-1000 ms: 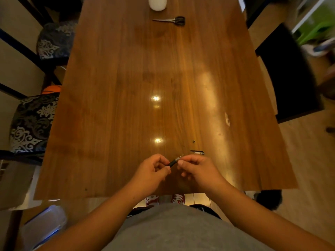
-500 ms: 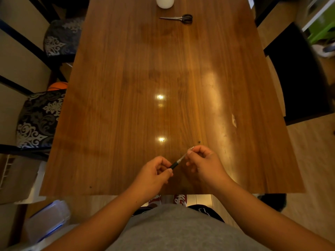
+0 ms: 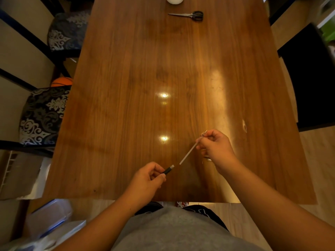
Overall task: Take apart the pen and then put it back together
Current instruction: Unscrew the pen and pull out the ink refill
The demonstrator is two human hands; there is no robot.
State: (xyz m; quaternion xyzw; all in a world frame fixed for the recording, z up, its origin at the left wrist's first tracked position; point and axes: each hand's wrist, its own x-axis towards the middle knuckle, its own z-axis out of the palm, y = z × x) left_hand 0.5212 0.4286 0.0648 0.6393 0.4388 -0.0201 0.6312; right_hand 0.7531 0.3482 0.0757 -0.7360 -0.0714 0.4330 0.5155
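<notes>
My left hand point(image 3: 147, 180) is closed around the black pen barrel point(image 3: 168, 169), whose open end pokes out toward the upper right. A short gap separates that end from the thin pale ink refill point(image 3: 188, 153), which my right hand point(image 3: 215, 146) pinches at its tip end, slanting up to the right above the wooden table point(image 3: 126, 105). A small shiny pen part point(image 3: 208, 159) lies on the table just under my right wrist, mostly hidden by the hand.
Black-handled scissors point(image 3: 188, 15) and a white container point(image 3: 175, 0) sit at the table's far end. Patterned chairs point(image 3: 42, 115) stand along the left side, a black chair point(image 3: 308, 78) on the right. A clear plastic box point(image 3: 49, 217) rests on the floor at lower left.
My right hand has moved up and to the right, drawing the refill fully out of the barrel. The left hand stays put holding the barrel.
</notes>
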